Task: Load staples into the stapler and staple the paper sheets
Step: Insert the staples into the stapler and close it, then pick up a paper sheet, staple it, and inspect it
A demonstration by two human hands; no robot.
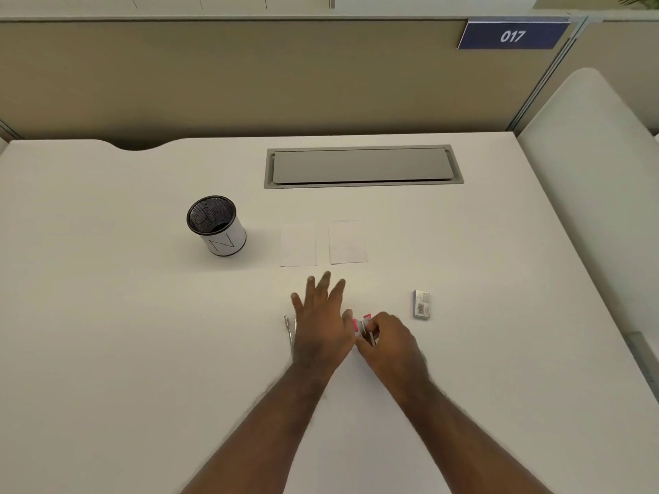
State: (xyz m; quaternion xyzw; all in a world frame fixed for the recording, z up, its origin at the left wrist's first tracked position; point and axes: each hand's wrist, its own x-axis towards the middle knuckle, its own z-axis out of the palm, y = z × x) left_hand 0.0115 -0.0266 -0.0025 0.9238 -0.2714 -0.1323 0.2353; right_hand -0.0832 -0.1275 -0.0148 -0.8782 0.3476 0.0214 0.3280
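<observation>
Two hands: both yours, low over the white desk.
Left hand: fingers spread flat, gripping nothing; thin metal tool at its left edge.
Right hand: curled fingers pinch the small pink stapler between your hands.
Staples: small grey box lies right of it.
Paper: two white sheets side by side beyond the hands.
Holder: black mesh cup stands far left.

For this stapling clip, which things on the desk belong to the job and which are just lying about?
Part of the job:
- pink stapler, in the right hand
- staple box
- two paper sheets
- left hand, fingers spread beside the stapler

Just lying about:
- mesh pen cup
- metal tool partly under the left hand
- cable hatch
- number sign
</observation>
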